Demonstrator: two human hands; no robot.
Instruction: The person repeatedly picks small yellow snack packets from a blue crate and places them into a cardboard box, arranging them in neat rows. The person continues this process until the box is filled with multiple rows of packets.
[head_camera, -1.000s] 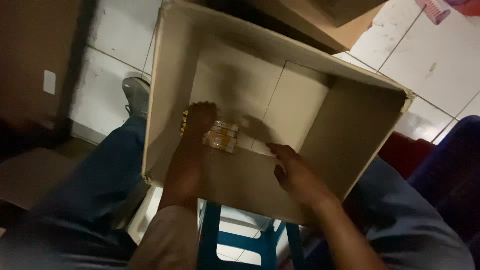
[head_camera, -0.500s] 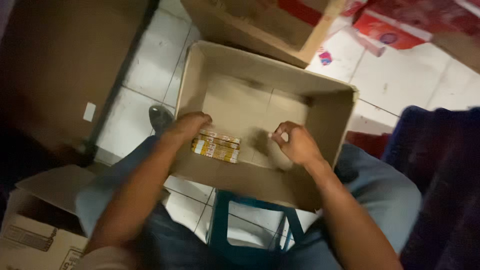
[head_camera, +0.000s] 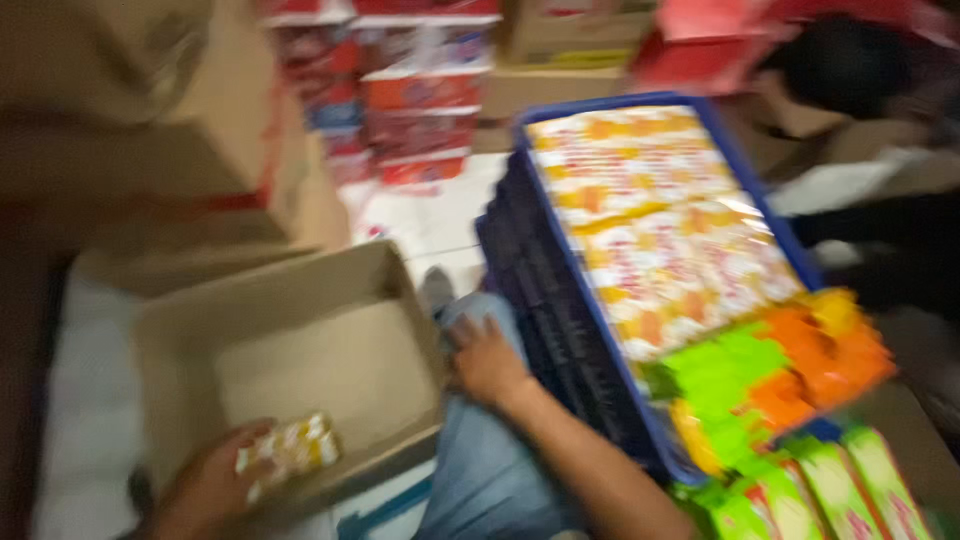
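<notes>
Cardboard box (head_camera: 300, 350) — yellow packet (head_camera: 290, 450) inside; blue crate (head_camera: 560, 290) — orange-white packs (head_camera: 660, 230).

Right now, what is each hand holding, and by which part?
The left hand grips a small yellow-and-white packet by its left end, inside the open cardboard box. The right hand holds nothing; it rests on the knee.

Looks like a shop stockroom: stacked cardboard boxes (head_camera: 150, 110), shelved red cartons (head_camera: 400, 95), a blue crate (head_camera: 560, 330) packed with wrapped snack packets (head_camera: 650, 210), all crowded on a white tiled floor (head_camera: 430, 215).
</notes>
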